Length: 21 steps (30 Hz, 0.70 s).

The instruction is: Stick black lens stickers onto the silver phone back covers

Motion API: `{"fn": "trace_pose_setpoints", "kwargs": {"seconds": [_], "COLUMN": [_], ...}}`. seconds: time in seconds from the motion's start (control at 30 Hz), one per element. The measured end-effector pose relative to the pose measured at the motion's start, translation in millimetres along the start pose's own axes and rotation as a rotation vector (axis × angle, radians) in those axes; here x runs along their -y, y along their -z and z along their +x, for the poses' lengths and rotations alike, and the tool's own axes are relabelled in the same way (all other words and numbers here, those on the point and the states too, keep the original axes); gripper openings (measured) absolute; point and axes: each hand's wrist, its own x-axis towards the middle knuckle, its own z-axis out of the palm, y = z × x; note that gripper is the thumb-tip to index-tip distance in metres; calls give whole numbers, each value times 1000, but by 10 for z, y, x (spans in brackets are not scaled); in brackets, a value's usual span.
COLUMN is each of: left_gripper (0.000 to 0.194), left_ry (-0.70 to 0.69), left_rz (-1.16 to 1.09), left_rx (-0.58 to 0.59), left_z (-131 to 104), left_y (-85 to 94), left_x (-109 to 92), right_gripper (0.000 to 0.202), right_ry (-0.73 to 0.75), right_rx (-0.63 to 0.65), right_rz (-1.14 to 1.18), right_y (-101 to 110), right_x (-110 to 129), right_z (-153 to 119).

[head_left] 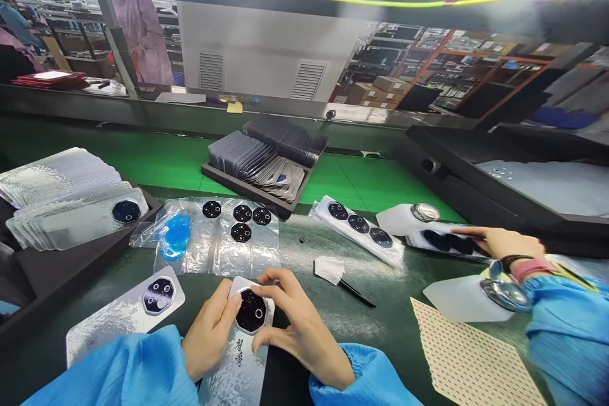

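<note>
My left hand [209,328] grips the left edge of a silvery panel [240,374], its thumb beside a black octagonal disc [251,312] at the panel's upper end. Fingers of my right hand [297,327] curve over the disc's right side, the index fingertip at its top edge and the thumb at its lower right. A second silvery panel [111,317] with a dark octagonal piece [158,295] lies to the left. Behind my hands, several black discs [241,232] rest on clear plastic sheets [252,257], with a blue film piece [176,236] beside them.
A black tray [280,206] of stacked plates stands on the green belt [342,181]. Panels fill a bin [90,260] at left. At right are a disc strip [359,228], white bottles [464,298], a dotted sheet [476,355] and another person's hand [504,246]. A swab [352,292] lies mid-table.
</note>
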Motion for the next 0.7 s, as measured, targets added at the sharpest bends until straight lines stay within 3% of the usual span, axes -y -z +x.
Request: {"fn": "trace_pose_setpoints", "kwargs": {"seconds": [0.1, 0.27, 0.43, 0.7], "left_gripper": [33, 36, 43, 43], "left_ry": [4, 57, 110, 152], "left_rz": [-65, -252, -454, -432], "left_rx": [-18, -4, 140, 132], "left_z": [7, 29, 28, -6], "left_y": [28, 35, -13, 26], "left_x": [-11, -16, -46, -170], "right_gripper": [37, 41, 42, 45], "right_ry": [-194, -540, -579, -597], "right_rx": [-15, 101, 31, 14], "right_rz": [155, 665, 785, 835], "right_y": [26, 17, -21, -43], "right_x": [-8, 2, 41, 75], "right_z": [6, 24, 49, 43]}}
